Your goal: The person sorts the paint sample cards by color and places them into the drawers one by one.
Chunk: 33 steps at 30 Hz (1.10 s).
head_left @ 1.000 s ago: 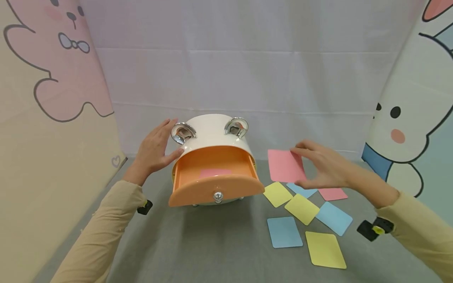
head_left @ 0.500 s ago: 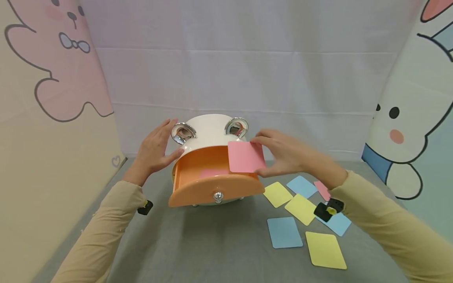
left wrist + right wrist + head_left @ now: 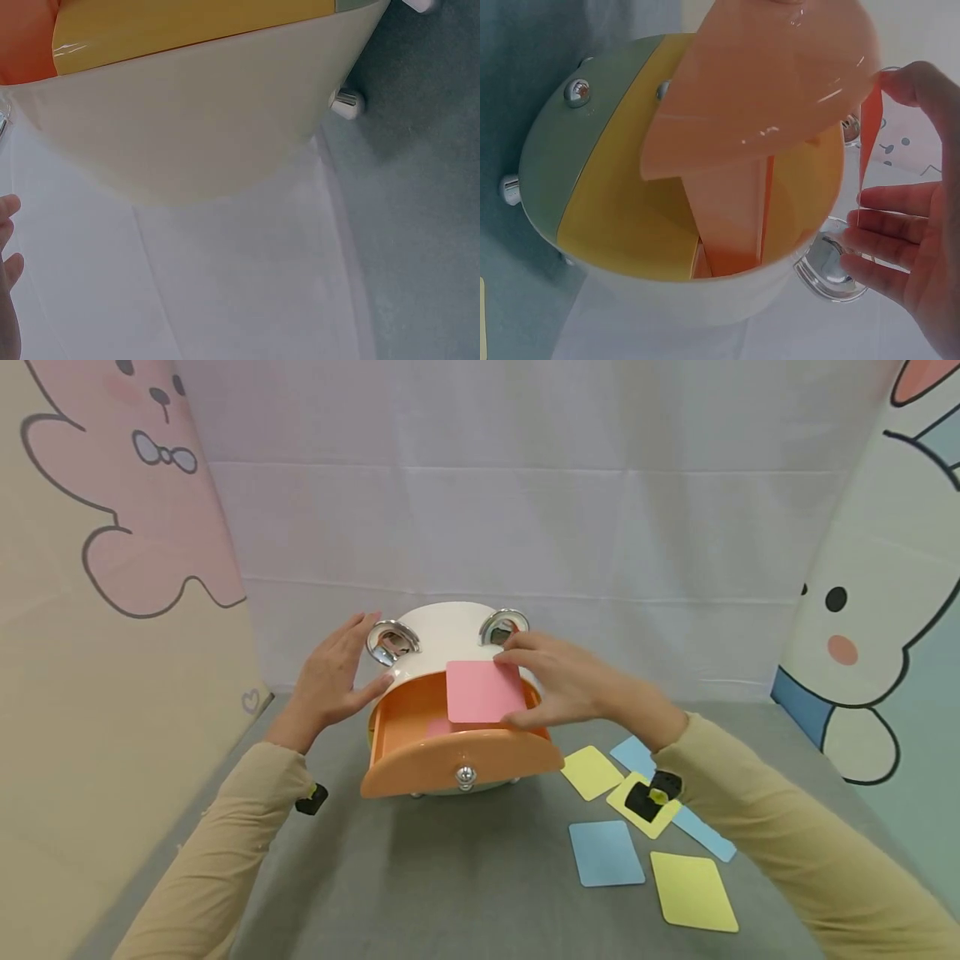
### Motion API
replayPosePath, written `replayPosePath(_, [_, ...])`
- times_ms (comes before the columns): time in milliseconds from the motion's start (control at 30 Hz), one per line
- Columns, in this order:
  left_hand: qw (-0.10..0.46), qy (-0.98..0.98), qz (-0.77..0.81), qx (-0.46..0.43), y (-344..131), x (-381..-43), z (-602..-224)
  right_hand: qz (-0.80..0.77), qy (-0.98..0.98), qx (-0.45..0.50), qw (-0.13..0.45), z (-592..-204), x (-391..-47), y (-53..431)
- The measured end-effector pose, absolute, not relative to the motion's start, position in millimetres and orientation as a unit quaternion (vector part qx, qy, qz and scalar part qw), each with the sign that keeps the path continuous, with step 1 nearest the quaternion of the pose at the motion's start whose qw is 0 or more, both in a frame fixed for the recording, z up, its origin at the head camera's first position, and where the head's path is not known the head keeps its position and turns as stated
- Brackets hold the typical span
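Observation:
Between thumb and fingers, my right hand (image 3: 566, 681) pinches a pink square card (image 3: 483, 692) over the open orange drawer (image 3: 461, 760). In the right wrist view the same card (image 3: 870, 124) appears nearly edge-on. The drawer juts from a rounded white cabinet (image 3: 446, 625) with two chrome ear-like loops and has a round chrome knob. Another pink card (image 3: 438, 727) lies inside the drawer, partly covered by the held one. My left hand (image 3: 330, 681) rests at the cabinet's left side near the left loop, fingers extended; its fingertips (image 3: 9, 206) show at the left wrist view's edge.
Right of the cabinet, yellow cards (image 3: 693, 891) and blue cards (image 3: 606, 853) lie scattered on the grey tabletop (image 3: 450, 893), some under my right forearm. White cloth (image 3: 525, 527) hangs behind, with cartoon-printed panels on both sides.
My right hand has carried the pink card leftward from beside the cabinet to above the drawer. My left hand has stayed at the cabinet's side.

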<state>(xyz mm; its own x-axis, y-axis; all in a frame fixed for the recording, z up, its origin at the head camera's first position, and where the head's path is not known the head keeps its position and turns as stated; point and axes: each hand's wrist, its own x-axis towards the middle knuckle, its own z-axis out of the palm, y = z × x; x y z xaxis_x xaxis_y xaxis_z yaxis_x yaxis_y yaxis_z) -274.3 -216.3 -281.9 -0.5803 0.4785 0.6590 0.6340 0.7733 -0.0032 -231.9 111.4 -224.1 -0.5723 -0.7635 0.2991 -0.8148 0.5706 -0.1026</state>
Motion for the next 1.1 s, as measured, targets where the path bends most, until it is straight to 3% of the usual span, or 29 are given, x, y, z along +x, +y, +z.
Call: replayPosePath(1100, [0.337, -0.878, -0.116, -0.318, -217, -278, -284, 0.113, -0.87, 0.463, 0.129, -230, -233, 96])
